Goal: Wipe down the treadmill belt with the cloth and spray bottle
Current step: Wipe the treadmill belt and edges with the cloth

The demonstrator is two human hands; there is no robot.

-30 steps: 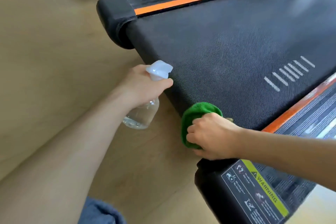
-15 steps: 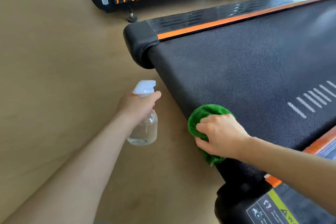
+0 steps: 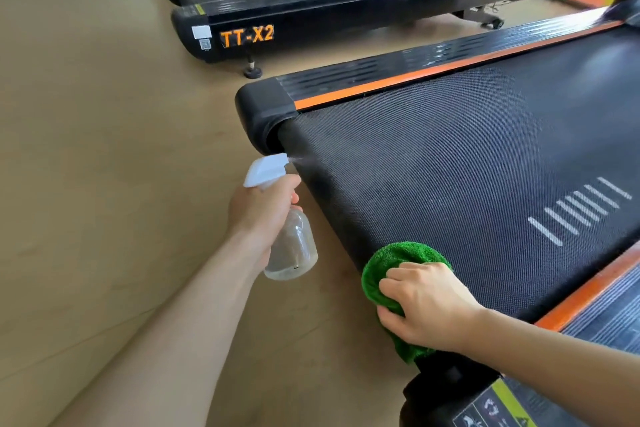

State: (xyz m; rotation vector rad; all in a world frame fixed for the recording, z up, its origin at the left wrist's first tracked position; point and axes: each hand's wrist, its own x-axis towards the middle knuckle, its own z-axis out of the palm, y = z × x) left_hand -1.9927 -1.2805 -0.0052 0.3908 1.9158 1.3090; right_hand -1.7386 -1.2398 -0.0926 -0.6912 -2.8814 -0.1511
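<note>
The black treadmill belt fills the right half of the view, with white stripes printed on it. My left hand grips a clear spray bottle with a white trigger head, just off the belt's rear edge. Its nozzle points at the belt and a fine mist leaves it. My right hand holds a bunched green cloth on the belt's near rear corner, fingers curled over it.
Orange-trimmed side rails run along both sides of the belt, with black end caps at the rear. A second treadmill marked TT-X2 stands further back. Tan wooden floor lies to the left.
The view has tilted up, showing the second treadmill. My left hand raised the bottle toward the belt's rear edge and mist now leaves the nozzle. My right hand stays on the cloth.
</note>
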